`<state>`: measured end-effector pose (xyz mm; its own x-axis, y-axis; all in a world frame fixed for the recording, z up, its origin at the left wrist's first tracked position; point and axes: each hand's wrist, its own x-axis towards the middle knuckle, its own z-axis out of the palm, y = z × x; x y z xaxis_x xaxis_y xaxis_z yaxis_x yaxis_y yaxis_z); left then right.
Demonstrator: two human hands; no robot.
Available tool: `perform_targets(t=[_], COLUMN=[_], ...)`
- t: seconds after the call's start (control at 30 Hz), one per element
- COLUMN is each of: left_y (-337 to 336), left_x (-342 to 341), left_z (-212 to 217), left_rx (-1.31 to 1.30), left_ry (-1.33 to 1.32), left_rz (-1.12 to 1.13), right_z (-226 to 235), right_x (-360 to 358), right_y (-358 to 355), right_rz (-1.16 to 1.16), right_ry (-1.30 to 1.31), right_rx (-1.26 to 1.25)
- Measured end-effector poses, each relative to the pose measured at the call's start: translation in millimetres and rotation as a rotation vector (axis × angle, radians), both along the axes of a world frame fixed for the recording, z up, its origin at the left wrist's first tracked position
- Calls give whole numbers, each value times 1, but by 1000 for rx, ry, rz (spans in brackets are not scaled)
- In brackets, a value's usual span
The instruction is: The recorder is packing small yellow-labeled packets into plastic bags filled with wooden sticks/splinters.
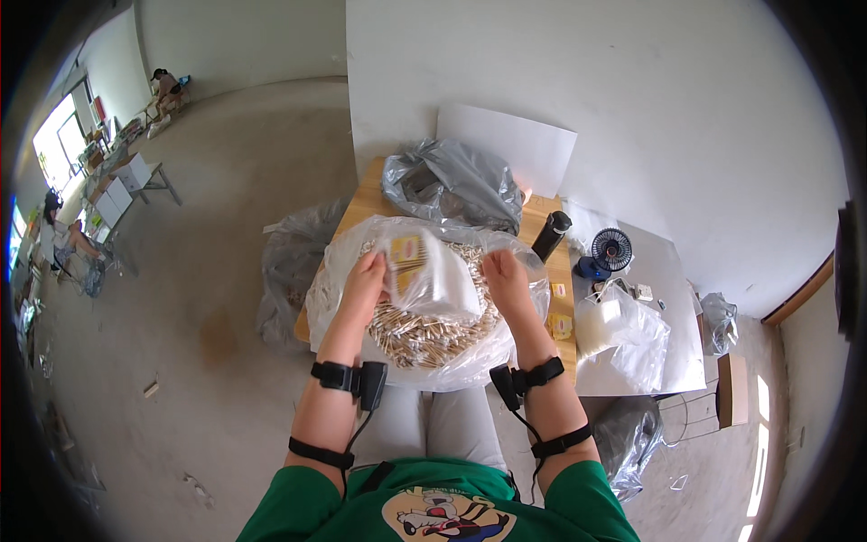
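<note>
My left hand (363, 284) is closed on the side of a small clear plastic bag (442, 287), which is slightly blurred. A yellow label and some thin sticks show through its film. Beneath it, a large clear plastic bag (332, 298) lies spread open, full of loose cotton swabs (424, 339). My right hand (506, 278) is curled shut just right of the small bag, above the big bag's edge. Whatever its fingers may hold is hidden.
On the wooden table (361, 200) are a grey plastic bag (452, 185), a black bottle (552, 235) and yellow labels (560, 325). A side table to the right carries a small fan (611, 250) and clear plastic bags (632, 339). Two people sit far left.
</note>
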<state>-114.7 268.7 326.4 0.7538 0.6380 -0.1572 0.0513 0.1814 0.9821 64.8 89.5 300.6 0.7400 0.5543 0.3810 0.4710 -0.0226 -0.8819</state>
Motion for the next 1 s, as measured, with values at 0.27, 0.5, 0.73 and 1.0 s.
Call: perform_targets(t=[0.27,0.5,0.73,1.0], left_y=[21,16,-35,-43], left_x=[-30,-20,6,14], left_z=[-51,-65,-37,-25], left_rx=[-527,-678,-843,-691], left_ry=[-211,-457,-524,-598], left_rz=[170,170,45,-438], right_z=[-50,-37,-4,-57], right_x=[-26,-10,-1,-33], right_y=[-2,-5,-49,-114], right_rz=[3,209,550,324], right_ry=[202,697,1170,1264], right_rx=[-443,181,395,665])
